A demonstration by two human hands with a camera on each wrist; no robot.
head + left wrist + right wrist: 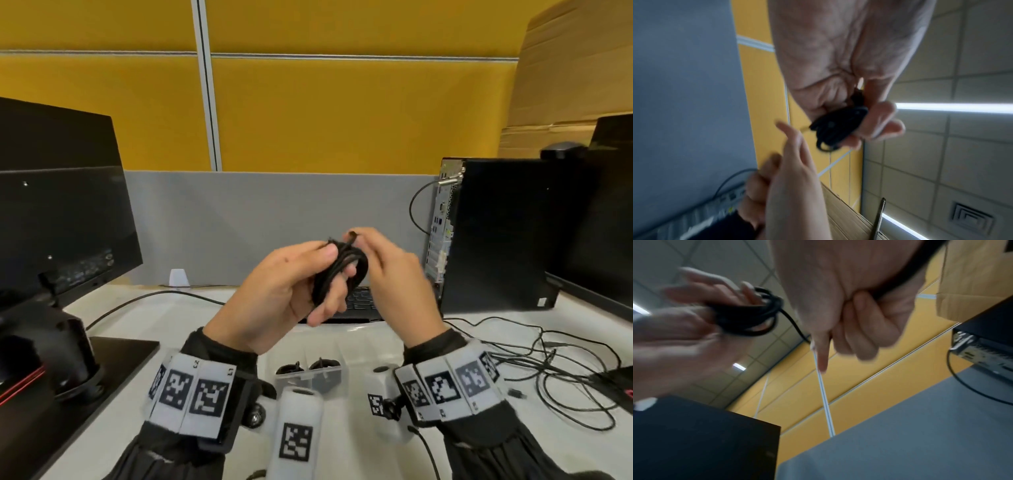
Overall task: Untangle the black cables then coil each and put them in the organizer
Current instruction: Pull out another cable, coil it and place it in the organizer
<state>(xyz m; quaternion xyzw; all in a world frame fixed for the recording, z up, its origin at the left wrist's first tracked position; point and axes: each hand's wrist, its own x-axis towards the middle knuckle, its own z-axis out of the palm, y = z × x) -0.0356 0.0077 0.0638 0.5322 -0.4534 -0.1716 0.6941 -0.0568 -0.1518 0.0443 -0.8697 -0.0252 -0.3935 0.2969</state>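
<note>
Both hands are raised above the white desk. My left hand (305, 284) holds a coil of black cable (346, 267) looped round its fingers, with the thumb pressing on top. My right hand (363, 240) pinches the free end of that cable just above the coil. In the left wrist view the coil (834, 128) sits between thumb and fingers. In the right wrist view a short strand runs from the coil (748, 316) to my right hand (824, 344). Below the hands lies the clear plastic organizer (330, 390), with coiled black cables in two of its compartments.
Loose black cables (565, 377) sprawl on the desk at the right. A computer tower (496, 233) stands behind them. A keyboard (363, 301) lies beyond the organizer. At the left are a black monitor (61, 212) and its flat base (109, 373).
</note>
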